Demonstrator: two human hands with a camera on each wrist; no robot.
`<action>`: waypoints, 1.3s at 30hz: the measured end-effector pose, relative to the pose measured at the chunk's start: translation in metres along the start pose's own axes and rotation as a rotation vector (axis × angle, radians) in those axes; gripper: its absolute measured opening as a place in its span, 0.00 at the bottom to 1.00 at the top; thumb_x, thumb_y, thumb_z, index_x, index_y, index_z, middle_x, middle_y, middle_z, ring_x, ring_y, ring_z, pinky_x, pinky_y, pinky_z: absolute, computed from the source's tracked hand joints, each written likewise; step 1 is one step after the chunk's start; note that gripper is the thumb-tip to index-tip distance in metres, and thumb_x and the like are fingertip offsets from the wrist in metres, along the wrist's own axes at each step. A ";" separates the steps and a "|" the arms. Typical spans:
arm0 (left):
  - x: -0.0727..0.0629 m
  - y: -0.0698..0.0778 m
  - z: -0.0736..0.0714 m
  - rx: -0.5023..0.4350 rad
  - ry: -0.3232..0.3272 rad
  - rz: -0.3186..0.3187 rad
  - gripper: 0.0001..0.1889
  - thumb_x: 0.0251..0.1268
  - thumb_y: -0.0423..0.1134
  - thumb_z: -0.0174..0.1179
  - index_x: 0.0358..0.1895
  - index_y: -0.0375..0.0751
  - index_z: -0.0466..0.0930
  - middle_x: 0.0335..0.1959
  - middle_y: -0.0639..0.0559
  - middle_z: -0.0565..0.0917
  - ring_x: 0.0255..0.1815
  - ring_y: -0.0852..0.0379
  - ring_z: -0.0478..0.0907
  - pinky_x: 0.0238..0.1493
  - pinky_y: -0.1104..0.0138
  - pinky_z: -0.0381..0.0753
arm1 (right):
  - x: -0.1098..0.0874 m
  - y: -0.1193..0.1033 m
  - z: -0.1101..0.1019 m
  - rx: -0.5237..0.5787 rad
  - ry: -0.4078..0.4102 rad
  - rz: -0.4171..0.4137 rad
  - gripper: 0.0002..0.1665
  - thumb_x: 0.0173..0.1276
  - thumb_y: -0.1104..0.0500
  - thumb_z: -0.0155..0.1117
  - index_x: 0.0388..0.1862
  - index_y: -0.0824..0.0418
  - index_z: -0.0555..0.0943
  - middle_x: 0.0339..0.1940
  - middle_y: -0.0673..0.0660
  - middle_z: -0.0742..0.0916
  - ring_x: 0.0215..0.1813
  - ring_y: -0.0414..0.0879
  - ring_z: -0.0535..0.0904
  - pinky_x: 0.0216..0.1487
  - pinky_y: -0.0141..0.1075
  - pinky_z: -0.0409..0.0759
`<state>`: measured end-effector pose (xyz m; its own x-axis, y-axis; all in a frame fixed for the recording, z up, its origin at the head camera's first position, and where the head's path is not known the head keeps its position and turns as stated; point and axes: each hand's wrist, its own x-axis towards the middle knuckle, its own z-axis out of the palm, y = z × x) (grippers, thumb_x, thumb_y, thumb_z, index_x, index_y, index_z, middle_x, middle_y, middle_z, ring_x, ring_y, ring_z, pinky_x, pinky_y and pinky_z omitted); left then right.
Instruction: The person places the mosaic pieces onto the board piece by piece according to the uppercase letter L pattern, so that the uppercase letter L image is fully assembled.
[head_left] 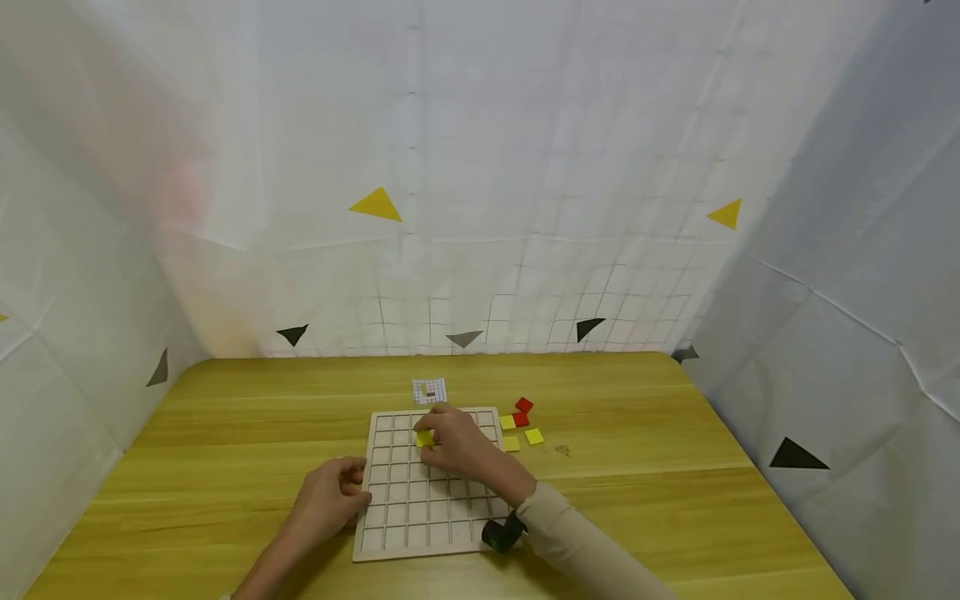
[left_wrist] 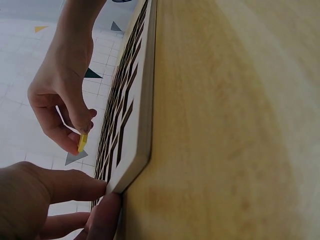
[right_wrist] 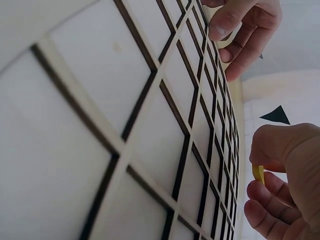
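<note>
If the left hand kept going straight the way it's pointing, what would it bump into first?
Most likely the left edge of the pale grid board: the left hand is right beside it and seems to touch it in the left wrist view.

Head view: from my head, forward and down, widest and farthest back, over table (head_left: 225,433) to backdrop (head_left: 525,167); grid board (head_left: 408,537), my left hand (head_left: 322,500), my right hand (head_left: 463,443) low in middle. Left wrist view: turned sideways, low and close along grid board's edge, facing backdrop past my left hand. Right wrist view: also sideways, skimming close over grid board's cells. Both wrist views share grid board, both hands, yellow tile (left_wrist: 82,142).
</note>
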<state>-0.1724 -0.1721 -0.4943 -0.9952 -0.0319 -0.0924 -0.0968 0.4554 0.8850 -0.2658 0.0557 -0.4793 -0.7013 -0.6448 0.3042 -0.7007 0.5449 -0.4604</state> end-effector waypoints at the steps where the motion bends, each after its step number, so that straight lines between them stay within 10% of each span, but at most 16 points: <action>1: 0.000 0.000 0.000 0.000 0.001 -0.003 0.28 0.52 0.24 0.70 0.60 0.26 0.77 0.42 0.46 0.80 0.36 0.54 0.81 0.24 0.63 0.83 | 0.001 0.000 0.000 0.003 -0.004 0.005 0.16 0.59 0.66 0.68 0.47 0.64 0.87 0.39 0.53 0.81 0.36 0.43 0.80 0.33 0.25 0.75; 39: 0.001 0.002 0.000 0.025 0.002 0.001 0.28 0.51 0.24 0.71 0.60 0.25 0.77 0.42 0.45 0.80 0.36 0.54 0.82 0.24 0.63 0.82 | 0.020 0.013 0.017 -0.060 -0.053 0.056 0.15 0.57 0.65 0.69 0.46 0.60 0.88 0.38 0.50 0.83 0.34 0.37 0.71 0.31 0.25 0.71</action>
<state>-0.1732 -0.1710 -0.4932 -0.9954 -0.0331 -0.0905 -0.0952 0.4777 0.8734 -0.2862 0.0410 -0.4930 -0.7328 -0.6387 0.2345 -0.6683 0.6109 -0.4244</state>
